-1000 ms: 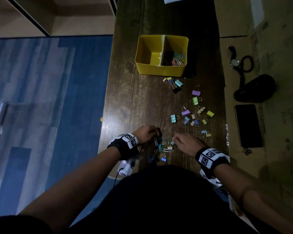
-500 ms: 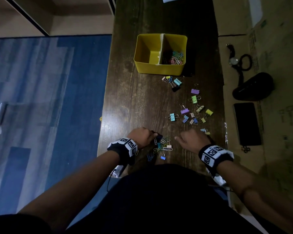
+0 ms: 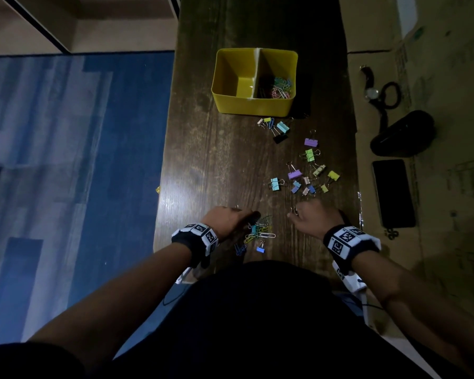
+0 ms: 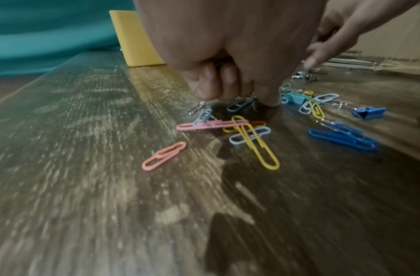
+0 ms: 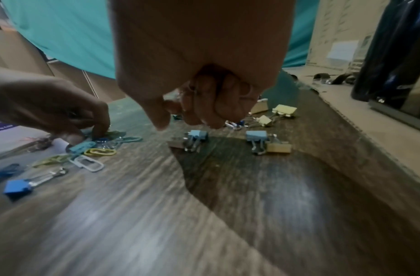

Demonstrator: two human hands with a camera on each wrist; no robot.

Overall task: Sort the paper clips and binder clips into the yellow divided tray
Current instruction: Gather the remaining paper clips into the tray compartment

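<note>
From the head view, the yellow divided tray [image 3: 253,105] stands at twelve o'clock on the dark wooden desk [image 3: 208,165], its right compartment holding a heap of coloured paper clips [image 3: 279,87] while the left compartment shows only bare yellow floor. Binder clips [image 3: 294,175] lie scattered from one to three o'clock of the desk's middle, between the tray and the hands, with a small cluster just in front of the tray. At six o'clock the left hand [image 3: 225,218] reaches into a loose pile of paper clips [image 3: 260,232], and the right hand [image 3: 311,218] hangs at its three o'clock, apart from the pile. A black phone [image 3: 393,192] lies off the desk at three o'clock on cardboard. In the left wrist view, the left hand [image 4: 227,56] has its fingers curled down, fingertips [image 4: 266,97] pressing on a dark blue paper clip [image 4: 239,106] on the desk; whether the grip has closed round it I cannot tell. Pink, yellow and pale blue paper clips lie at six o'clock of those fingertips, and a blue binder clip [image 4: 369,113] at three o'clock. In the right wrist view, the right hand [image 5: 199,61] is a narrow, curled grip above the desk, with a thin wire-like glint among the fingers; what it holds, if anything, is unclear. Light blue and tan binder clips [image 5: 256,136] lie just below it.
</note>
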